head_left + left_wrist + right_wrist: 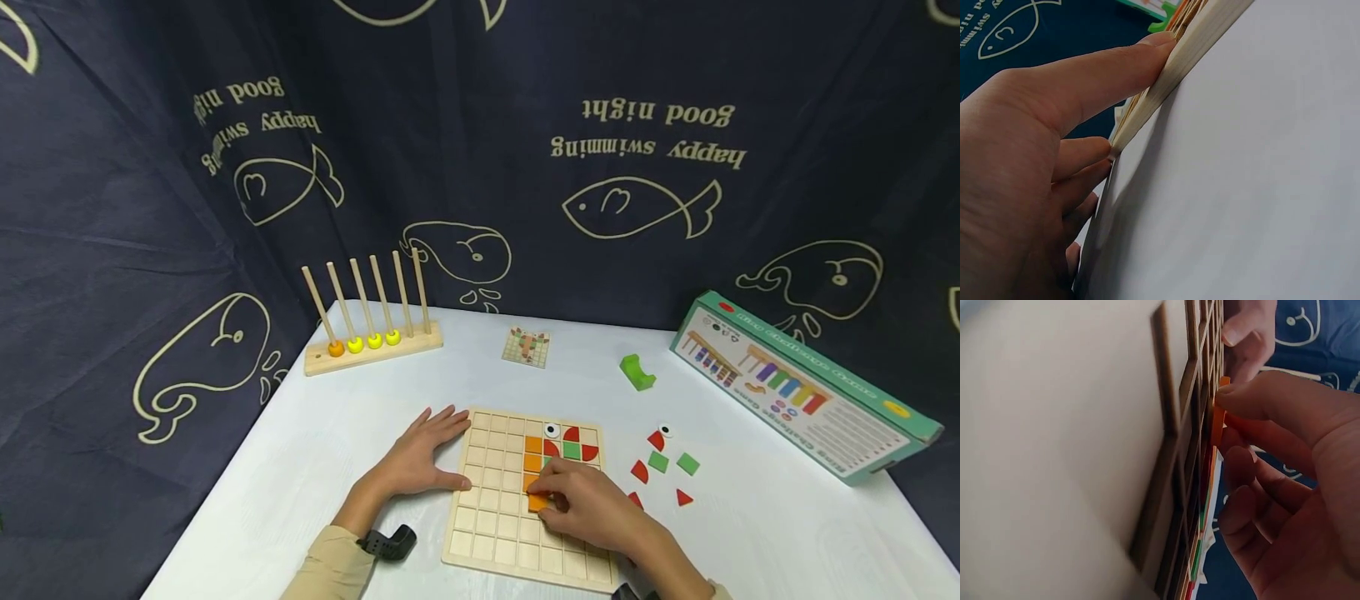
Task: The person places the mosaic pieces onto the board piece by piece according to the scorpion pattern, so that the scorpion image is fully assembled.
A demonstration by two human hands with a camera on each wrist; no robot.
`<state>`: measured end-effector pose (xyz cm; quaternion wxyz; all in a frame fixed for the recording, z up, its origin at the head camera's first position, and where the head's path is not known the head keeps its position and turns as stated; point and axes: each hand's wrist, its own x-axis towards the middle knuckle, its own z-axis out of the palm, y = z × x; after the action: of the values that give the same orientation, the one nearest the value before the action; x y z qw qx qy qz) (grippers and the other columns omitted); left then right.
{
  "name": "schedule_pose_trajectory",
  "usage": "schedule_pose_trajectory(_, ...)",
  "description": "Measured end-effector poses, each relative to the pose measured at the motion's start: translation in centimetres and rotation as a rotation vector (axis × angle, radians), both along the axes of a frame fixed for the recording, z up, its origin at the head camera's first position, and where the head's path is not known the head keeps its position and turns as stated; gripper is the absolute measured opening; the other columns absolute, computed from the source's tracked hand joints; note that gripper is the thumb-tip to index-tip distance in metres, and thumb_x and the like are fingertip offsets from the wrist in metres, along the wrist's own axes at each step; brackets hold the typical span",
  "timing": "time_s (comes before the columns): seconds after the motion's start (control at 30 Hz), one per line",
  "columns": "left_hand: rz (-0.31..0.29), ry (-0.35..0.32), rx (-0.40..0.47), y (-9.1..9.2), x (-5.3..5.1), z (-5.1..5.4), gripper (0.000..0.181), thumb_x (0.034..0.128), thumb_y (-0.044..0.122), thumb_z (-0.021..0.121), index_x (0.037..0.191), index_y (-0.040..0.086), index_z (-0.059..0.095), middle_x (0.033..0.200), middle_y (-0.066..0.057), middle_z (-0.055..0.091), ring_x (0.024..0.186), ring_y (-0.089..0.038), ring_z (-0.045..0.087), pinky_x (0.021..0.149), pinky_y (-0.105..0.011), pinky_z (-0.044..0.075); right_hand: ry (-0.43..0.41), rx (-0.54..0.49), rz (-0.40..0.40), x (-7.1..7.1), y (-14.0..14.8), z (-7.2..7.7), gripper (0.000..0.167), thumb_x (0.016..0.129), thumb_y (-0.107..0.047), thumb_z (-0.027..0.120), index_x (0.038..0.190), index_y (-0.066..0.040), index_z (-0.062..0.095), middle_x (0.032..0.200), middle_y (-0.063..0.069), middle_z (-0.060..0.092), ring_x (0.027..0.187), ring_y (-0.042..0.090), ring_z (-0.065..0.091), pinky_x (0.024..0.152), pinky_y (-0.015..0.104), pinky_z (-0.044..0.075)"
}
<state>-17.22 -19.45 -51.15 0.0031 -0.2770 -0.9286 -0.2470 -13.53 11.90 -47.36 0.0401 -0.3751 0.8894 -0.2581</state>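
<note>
A wooden grid board (pixel 483 500) lies on the white table, with orange squares (pixel 533 462) in a column and red, green and eye pieces at its far right part. My right hand (pixel 592 508) pinches an orange square (pixel 537 502) at the lower end of that column; the right wrist view shows the thumb on the orange piece (pixel 1218 422). My left hand (pixel 416 458) rests at the board's left edge, fingers extended, thumb on the rim. The left wrist view shows the thumb against the board's side (pixel 1163 87).
Loose red and green pieces (pixel 657 462) lie right of the board. Behind it are a small pattern card (pixel 527 347) and a green block (pixel 637 372). A peg stand (pixel 375 353) with beads is at the back left, a game box (pixel 802 387) at the right.
</note>
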Motion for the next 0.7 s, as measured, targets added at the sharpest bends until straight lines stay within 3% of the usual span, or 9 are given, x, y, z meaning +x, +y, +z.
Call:
schedule_pose_trajectory(0.4, -0.014, 0.016, 0.009, -0.1, 0.0, 0.0, 0.099, 0.0716, 0.068, 0.070, 0.146, 0.009, 0.042, 0.152, -0.001, 0.035, 0.143, -0.024, 0.021, 0.116, -0.047, 0.007, 0.074, -0.014, 0.086, 0.3, -0.5, -0.3, 0.016, 0.088, -0.026, 0.071, 0.103, -0.022, 0.076, 0.093, -0.015, 0.054, 0.077, 0.002, 0.051, 0.068, 0.018, 0.046)
schedule_pose_trajectory(0.7, -0.005, 0.005, 0.009, 0.0, 0.0, 0.0, 0.098, 0.0712, 0.066, 0.071, 0.146, 0.010, 0.042, 0.152, -0.001, 0.035, 0.143, -0.023, 0.021, 0.117, -0.046, 0.007, 0.034, 0.028, 0.021, 0.0, 0.8, 0.8, 0.016, 0.090, -0.029, 0.069, 0.104, -0.025, 0.075, 0.094, -0.019, 0.059, 0.083, 0.003, 0.056, 0.073, 0.027, 0.050)
